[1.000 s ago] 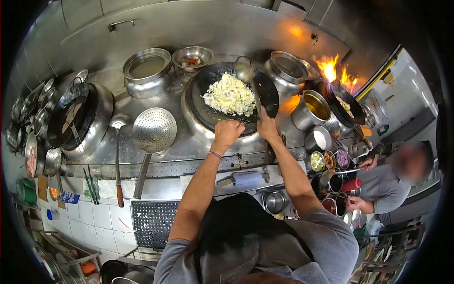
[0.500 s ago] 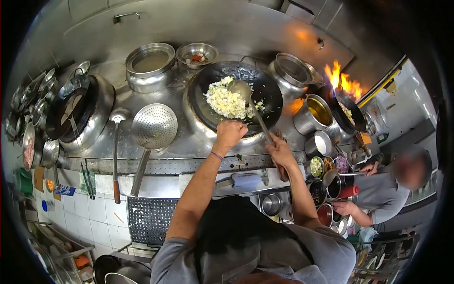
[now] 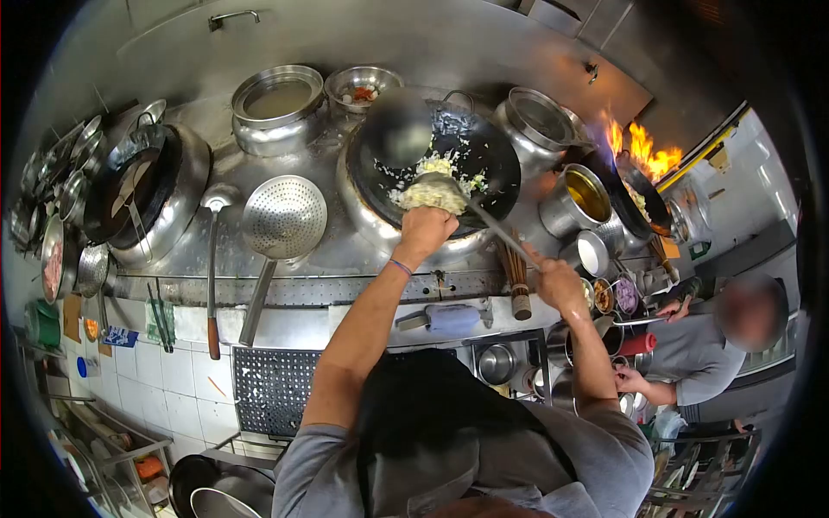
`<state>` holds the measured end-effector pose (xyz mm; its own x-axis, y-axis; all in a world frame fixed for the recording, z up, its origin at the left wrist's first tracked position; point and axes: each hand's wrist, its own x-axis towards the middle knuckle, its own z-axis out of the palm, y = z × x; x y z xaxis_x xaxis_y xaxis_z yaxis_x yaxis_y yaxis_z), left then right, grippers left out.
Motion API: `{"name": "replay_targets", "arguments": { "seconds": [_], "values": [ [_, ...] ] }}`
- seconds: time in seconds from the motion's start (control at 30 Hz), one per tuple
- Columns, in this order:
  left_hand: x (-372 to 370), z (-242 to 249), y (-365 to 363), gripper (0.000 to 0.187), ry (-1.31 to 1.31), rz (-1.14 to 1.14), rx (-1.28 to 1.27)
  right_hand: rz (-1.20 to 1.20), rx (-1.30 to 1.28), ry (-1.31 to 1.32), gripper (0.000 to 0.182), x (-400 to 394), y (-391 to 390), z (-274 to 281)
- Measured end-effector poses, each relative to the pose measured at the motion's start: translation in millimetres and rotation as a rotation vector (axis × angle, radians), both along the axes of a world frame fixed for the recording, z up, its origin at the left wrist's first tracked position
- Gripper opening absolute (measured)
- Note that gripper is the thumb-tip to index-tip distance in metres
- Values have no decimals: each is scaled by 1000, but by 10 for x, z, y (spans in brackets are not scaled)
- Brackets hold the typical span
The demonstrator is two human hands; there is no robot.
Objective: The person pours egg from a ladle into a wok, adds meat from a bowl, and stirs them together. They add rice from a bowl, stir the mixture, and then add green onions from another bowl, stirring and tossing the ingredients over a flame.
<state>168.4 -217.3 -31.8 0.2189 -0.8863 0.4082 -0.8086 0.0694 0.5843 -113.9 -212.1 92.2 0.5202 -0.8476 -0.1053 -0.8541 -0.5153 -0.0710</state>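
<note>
My left hand (image 3: 428, 231) is closed at the near edge of the black wok (image 3: 496, 173); what its fingers grip is hidden. In my right hand (image 3: 560, 283) is the long handle of a metal ladle (image 3: 439, 183), which reaches left into the wok. The bowl of the ladle rests against pale yellow-white rice (image 3: 434, 198) close to the near rim, with loose grains spread over the black surface. A blurred dark patch covers the wok's far left part. Beside my right hand, a bamboo brush (image 3: 520, 289) lies on the counter edge.
A perforated strainer (image 3: 285, 217) and another ladle (image 3: 221, 197) lie left of the wok. Farther left is a second wok (image 3: 112, 203). Flames (image 3: 643, 154) rise at a wok on the right, near an oil pot (image 3: 587, 197). A co-worker (image 3: 704, 341) stands at the right.
My right hand has moved right and nearer to me. The ladle's bowl has come down toward the near rim, and the rice is now gathered there with grains scattered behind it.
</note>
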Motion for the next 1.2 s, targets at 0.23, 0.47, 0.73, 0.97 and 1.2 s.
{"name": "replay_targets", "arguments": {
  "seconds": [0.23, 0.47, 0.73, 0.97, 1.2],
  "values": [
    [-478, 502, 630, 34, -60, -103, -178, -116, -164, -38, 58, 125, -106, -125],
    [-333, 494, 483, 31, -68, -62, -101, -6, 1, 29, 63, -727, 372, 987],
    [-322, 422, 259, 30, -44, -14, -82, -52, -140, -28, 52, -128, 36, 187],
    [-411, 190, 846, 30, -83, -108, -24, -20, 20, -689, 56, -630, -89, -519],
    [-152, 75, 61, 34, -40, 4, -171, -124, 827, -1620, 59, -97, 315, 211]
  ]
}}
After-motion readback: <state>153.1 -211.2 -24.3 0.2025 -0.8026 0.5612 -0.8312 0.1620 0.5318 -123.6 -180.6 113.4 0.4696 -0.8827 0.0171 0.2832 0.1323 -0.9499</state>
